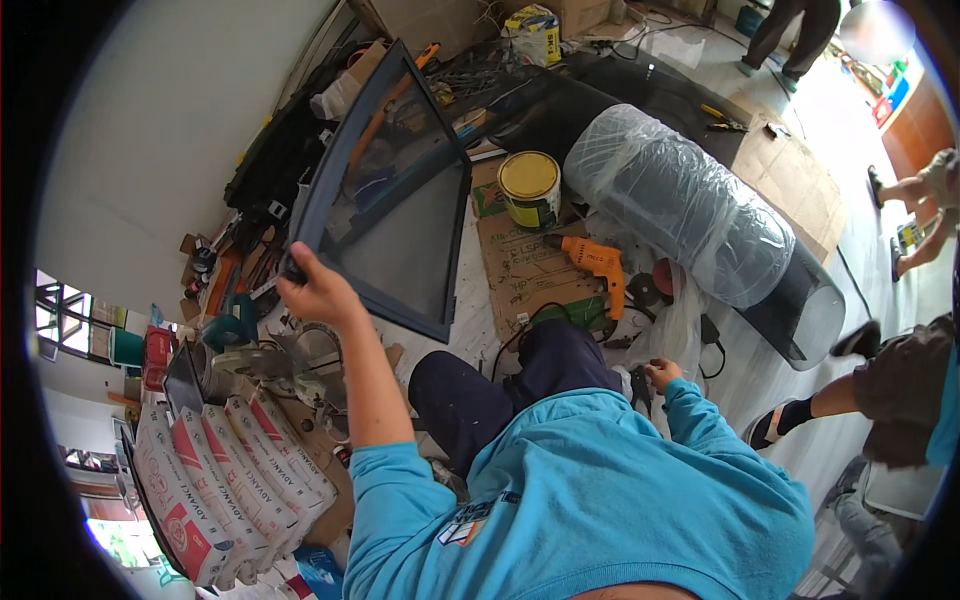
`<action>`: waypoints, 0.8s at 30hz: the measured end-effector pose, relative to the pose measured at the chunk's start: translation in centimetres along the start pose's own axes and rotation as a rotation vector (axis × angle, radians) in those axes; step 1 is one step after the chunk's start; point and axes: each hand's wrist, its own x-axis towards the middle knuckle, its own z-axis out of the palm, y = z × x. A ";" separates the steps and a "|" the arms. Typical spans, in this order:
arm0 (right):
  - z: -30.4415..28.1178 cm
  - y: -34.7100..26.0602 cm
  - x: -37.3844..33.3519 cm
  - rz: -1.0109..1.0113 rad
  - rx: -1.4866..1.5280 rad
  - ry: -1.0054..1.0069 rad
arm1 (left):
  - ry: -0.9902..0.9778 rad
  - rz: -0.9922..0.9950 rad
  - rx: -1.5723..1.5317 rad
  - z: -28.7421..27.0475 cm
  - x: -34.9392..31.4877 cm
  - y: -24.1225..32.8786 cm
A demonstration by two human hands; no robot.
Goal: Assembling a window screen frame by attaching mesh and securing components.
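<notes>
My left hand [322, 290] grips the left edge of a dark metal-framed screen panel [455, 235], which stands tilted up from the floor with see-through mesh inside its bars. Low beside my right knee is my right hand [664, 374], its fingers curled by a small black object [640, 385] whose kind I cannot make out. In front of my knees an orange power drill [600, 268] lies on a flattened cardboard sheet [500, 270]. Between the panel and a plastic-wrapped grey roll [680, 200] stands a can with a yellow lid [529, 176].
A miter saw [300, 365] and stacked white-and-red bags [215, 480] are at my left. Tools and dark metal lengths [290, 170] clutter the wall side. People stand at the right, one leg [825, 400] close by. A cord [716, 350] lies near my right hand.
</notes>
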 end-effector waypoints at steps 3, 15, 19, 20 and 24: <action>-0.7 2.3 -0.4 0.026 -0.027 0.016 | -0.008 -0.054 0.005 2.0 -3.2 -0.7; -1.7 10.0 -2.9 0.328 0.043 -0.003 | -0.065 -0.355 -0.200 2.4 -13.4 1.1; -0.8 7.3 -2.5 0.224 0.001 -0.030 | -0.330 -0.277 -0.285 -0.2 -15.8 0.4; -0.8 6.2 -2.0 0.203 -0.036 -0.034 | -0.386 -0.237 -0.305 -0.7 -16.2 -0.1; 0.6 -0.7 -1.3 -0.103 -0.145 -0.021 | -0.625 -0.316 -0.249 -4.3 -14.9 0.4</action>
